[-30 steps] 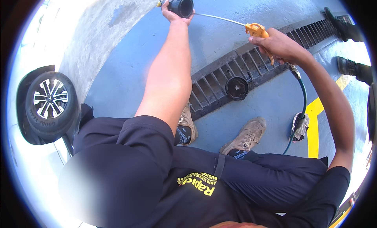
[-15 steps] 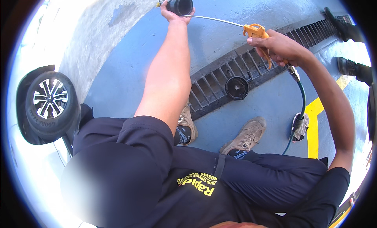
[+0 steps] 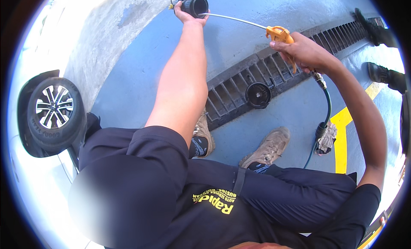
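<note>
Held out at the top is a black cylindrical housing (image 3: pixel 192 6), its round open end facing right and a thin wire at its back. My left hand (image 3: pixel 189 18) is closed around it from below. My right hand (image 3: pixel 309 54) grips an orange air blow gun (image 3: pixel 280 34), with fingers wrapped at its lever. From the gun a long thin metal nozzle (image 3: pixel 239 20) reaches left, and its tip is at the housing's open mouth. A green hose (image 3: pixel 329 104) hangs from the gun's metal coupling. Below, a round black cap-like part (image 3: pixel 258 95) lies on the drain grate.
A long metal drain grate (image 3: pixel 229 94) crosses the blue floor (image 3: pixel 141 84). On the left stands a car wheel (image 3: pixel 55 106). A crumpled grey cloth or glove (image 3: pixel 327 138) lies by the hose and a yellow line (image 3: pixel 341 142). Another person's dark shoes (image 3: pixel 378 72) are at the right.
The nozzle tip has gone from the housing's lower rim up into its opening. My left hand and the housing have shifted slightly left. The hose has swung a little left.
</note>
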A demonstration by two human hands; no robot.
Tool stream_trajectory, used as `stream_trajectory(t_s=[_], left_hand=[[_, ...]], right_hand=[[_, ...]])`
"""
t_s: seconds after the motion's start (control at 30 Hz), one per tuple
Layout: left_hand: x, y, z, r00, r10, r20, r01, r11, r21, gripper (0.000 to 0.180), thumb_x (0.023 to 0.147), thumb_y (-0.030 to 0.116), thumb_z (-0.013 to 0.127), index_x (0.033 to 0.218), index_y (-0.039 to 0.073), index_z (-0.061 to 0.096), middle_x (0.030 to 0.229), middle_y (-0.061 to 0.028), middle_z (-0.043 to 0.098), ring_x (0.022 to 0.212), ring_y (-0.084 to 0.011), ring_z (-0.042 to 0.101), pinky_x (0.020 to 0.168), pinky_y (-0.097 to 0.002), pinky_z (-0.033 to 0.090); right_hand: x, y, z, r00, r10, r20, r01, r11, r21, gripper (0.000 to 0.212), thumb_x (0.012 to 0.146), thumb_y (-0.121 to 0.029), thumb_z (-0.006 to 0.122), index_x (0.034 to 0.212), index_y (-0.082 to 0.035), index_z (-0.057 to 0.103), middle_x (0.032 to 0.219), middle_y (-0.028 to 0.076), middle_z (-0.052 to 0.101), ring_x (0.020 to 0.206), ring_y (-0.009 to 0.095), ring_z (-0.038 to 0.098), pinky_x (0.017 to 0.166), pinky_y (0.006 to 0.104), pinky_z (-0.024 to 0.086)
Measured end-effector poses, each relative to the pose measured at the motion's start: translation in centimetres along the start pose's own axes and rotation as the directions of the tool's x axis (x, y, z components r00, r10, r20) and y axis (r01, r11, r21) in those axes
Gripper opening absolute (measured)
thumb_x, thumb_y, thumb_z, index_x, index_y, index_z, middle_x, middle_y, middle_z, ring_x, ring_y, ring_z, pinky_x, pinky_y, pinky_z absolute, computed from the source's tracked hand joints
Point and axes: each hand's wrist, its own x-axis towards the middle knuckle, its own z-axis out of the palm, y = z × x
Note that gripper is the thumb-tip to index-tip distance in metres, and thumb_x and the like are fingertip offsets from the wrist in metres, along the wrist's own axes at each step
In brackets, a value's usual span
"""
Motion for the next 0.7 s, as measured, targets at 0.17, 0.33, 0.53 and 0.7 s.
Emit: stream_trajectory(t_s=[0.17, 0.33, 0.53, 0.7], left_hand=[[0.7, 0.0, -0.6, 0.999, 0.019, 0.043, -0.023, 0.996, 0.084, 0.078, 0.075, 0.066, 0.070, 0.137, 0.020, 0.059, 0.129, -0.0087, 0.067, 0.119, -0.0288, 0.062, 0.098, -0.0576, 0.049], [0.5, 0.4, -0.7, 0.995, -0.095, 0.028, 0.092, 0.991, 0.095, 0.082, 0.074, 0.068, 0.071, 0.138, 0.019, 0.058, 0.131, -0.0094, 0.065, 0.122, -0.0303, 0.059, 0.103, -0.0611, 0.045], [-0.9, 0.4, 0.2, 1.000, -0.004, -0.030, 0.007, 0.992, 0.129, 0.087, 0.072, 0.065, 0.072, 0.146, 0.024, 0.056, 0.142, -0.0101, 0.061, 0.137, -0.0334, 0.052, 0.117, -0.0733, 0.028], [-2.4, 0.5, 0.7, 0.992, -0.019, 0.125, 0.002, 0.992, 0.128, 0.089, 0.071, 0.063, 0.072, 0.150, 0.026, 0.054, 0.148, -0.0100, 0.059, 0.141, -0.0364, 0.050, 0.121, -0.0750, 0.019]], right_hand=[[0.3, 0.0, 0.1, 0.997, 0.012, -0.075, -0.006, 0.997, 0.077, 0.060, 0.103, -0.059, 0.061, 0.075, -0.006, 0.061, 0.055, -0.001, 0.052, 0.038, 0.008, 0.047, 0.039, 0.0246, 0.040], [0.5, 0.0, 0.8, 0.999, 0.044, -0.014, -0.044, 0.999, 0.008, 0.059, 0.104, -0.057, 0.061, 0.075, -0.005, 0.062, 0.056, -0.001, 0.052, 0.039, 0.008, 0.048, 0.039, 0.0250, 0.041], [0.8, 0.3, 0.4, 0.997, 0.065, -0.051, -0.064, 0.998, 0.018, 0.058, 0.104, -0.058, 0.061, 0.077, -0.006, 0.061, 0.056, -0.002, 0.052, 0.039, 0.007, 0.048, 0.038, 0.0241, 0.039], [1.2, 0.9, 0.2, 0.994, 0.047, -0.095, -0.043, 0.998, 0.043, 0.060, 0.104, -0.060, 0.062, 0.077, -0.005, 0.058, 0.054, -0.003, 0.050, 0.036, 0.005, 0.044, 0.036, 0.0217, 0.037]])
